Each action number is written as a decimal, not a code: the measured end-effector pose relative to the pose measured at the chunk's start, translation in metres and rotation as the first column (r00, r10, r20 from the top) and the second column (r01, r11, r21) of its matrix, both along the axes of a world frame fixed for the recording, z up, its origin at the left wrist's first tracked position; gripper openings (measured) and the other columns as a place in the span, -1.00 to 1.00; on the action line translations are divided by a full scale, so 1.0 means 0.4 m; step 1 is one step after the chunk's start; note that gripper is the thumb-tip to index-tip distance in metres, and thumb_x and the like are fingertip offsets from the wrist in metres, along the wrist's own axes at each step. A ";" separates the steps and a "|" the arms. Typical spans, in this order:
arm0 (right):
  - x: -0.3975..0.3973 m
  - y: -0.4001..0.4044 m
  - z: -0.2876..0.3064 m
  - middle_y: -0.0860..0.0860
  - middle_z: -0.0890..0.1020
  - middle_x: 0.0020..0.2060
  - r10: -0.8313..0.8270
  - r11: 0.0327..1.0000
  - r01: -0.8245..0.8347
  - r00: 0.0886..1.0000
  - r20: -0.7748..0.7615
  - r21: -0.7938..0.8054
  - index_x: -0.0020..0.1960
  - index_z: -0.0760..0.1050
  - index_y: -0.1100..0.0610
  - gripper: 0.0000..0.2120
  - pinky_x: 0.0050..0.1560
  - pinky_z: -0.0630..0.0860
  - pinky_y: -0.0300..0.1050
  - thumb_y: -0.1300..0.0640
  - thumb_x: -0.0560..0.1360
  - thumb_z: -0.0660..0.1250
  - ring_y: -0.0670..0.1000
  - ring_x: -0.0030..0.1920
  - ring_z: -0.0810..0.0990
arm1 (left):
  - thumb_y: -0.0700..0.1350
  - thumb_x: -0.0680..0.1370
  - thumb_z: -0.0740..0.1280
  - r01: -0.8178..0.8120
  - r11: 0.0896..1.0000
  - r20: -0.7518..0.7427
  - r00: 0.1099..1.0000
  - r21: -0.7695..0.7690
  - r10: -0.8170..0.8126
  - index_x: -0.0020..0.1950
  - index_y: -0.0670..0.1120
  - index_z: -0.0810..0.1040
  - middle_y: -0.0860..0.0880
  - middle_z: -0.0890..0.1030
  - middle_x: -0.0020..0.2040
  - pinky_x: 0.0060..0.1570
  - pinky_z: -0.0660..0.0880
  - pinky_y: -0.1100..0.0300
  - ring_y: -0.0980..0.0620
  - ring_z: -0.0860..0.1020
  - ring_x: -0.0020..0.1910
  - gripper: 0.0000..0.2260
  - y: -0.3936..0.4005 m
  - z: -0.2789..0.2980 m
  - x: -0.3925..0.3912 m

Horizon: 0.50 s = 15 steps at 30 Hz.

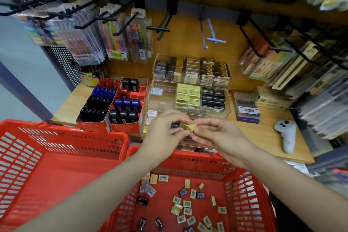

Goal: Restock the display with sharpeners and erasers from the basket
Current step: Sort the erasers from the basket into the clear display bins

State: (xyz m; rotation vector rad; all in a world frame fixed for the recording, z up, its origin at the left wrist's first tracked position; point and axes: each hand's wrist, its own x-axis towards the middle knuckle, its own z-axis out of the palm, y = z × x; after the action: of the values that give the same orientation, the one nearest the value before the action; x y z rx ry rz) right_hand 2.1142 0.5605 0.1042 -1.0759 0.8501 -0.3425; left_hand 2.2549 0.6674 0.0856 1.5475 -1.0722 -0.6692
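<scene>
Nearest us, the red basket (243,190) holds scattered erasers (186,211). Above its far rim, our left hand (165,130) and right hand (216,133) meet, fingers curled, pinching one yellow eraser (188,127) between them. Beyond stand the clear display trays (190,98) and the sharpener boxes (113,103).

Shelf (263,133) — two sharpener boxes (113,103) side by side at its left end; stacked eraser trays (190,88) just right of them, mid-shelf, upper tray set behind the lower. Pen pack (246,107) right of the trays; controller (287,135) near the front right corner. Hooks with pen packs (105,36) hang behind the boxes, above the shelf. Two baskets before the front edge — left basket (47,165) beside right basket (244,184); loose erasers (188,205) lie in the right one.
</scene>
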 end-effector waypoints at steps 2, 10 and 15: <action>-0.016 0.004 0.001 0.27 0.68 0.00 -0.005 1.000 0.005 1.000 -0.005 0.022 0.11 0.59 0.32 -0.78 -0.04 0.65 -0.17 0.46 0.49 0.33 0.12 -0.02 0.71 | -0.32 0.49 0.45 0.012 1.000 0.017 1.000 -0.011 -0.012 -0.05 0.10 0.65 0.11 0.57 0.08 0.11 0.55 0.33 0.25 0.55 0.13 -0.71 -0.001 -0.008 -0.010; -0.059 -0.017 0.012 0.10 0.73 -0.10 0.100 0.925 -0.181 0.964 -0.246 -0.333 0.07 0.62 0.05 -0.73 0.04 0.61 -0.13 0.24 0.40 0.51 0.06 -0.09 0.72 | -0.38 0.47 0.44 0.036 0.996 -0.068 0.997 0.085 -0.031 0.29 0.13 0.40 0.08 0.55 0.06 0.17 0.56 0.22 0.24 0.54 0.10 -0.44 -0.028 -0.008 -0.043; -0.104 -0.197 -0.085 -0.01 0.65 0.07 -0.205 0.580 -0.365 0.799 -0.565 -0.728 -0.01 0.60 -0.15 -0.76 -0.29 0.43 -0.51 0.10 0.40 0.54 -0.22 -0.21 0.62 | -0.16 0.59 0.34 0.022 0.891 0.522 0.804 0.454 -0.286 0.46 0.06 0.37 0.09 0.26 0.51 0.45 0.19 0.21 0.06 0.26 0.48 -0.56 -0.012 -0.067 0.020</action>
State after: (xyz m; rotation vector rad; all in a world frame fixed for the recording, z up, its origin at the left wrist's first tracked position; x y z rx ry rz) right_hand 2.0724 0.4816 0.0702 -2.1999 1.2455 -0.3127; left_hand 2.2631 0.6627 0.0587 2.1482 -1.6040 -0.5805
